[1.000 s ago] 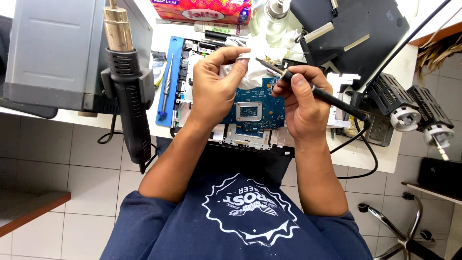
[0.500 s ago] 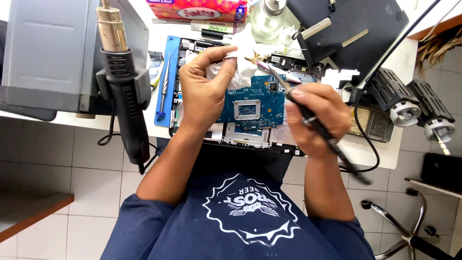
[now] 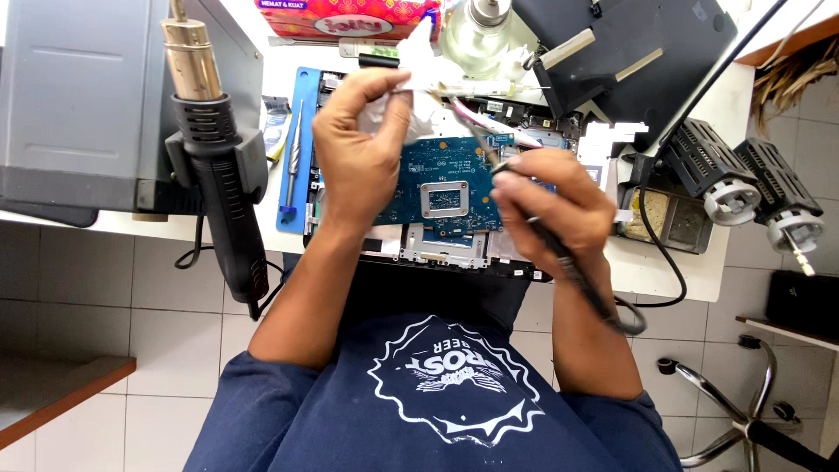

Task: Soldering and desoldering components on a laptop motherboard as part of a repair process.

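We work at a cluttered white bench (image 3: 673, 271) above tiled floor (image 3: 114, 323). Our left hand (image 3: 363, 153) pinches a tissue (image 3: 419, 70) over the board (image 3: 446, 179); our right hand (image 3: 555, 205) grips the iron (image 3: 568, 267).

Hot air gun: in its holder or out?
In. The hot air gun hangs in the bracket on the grey station, nozzle up; neither hand touches it.

Bright, even daylight floods the scene, and the white bench (image 3: 673, 271) runs close to washed out at its top edge. Shadows are soft and short under the hands. A little glare gleams off the hot-air gun's brass nozzle (image 3: 188, 61). Focus is crisp at centre; straight lines bow toward the corners, wide-lens style.
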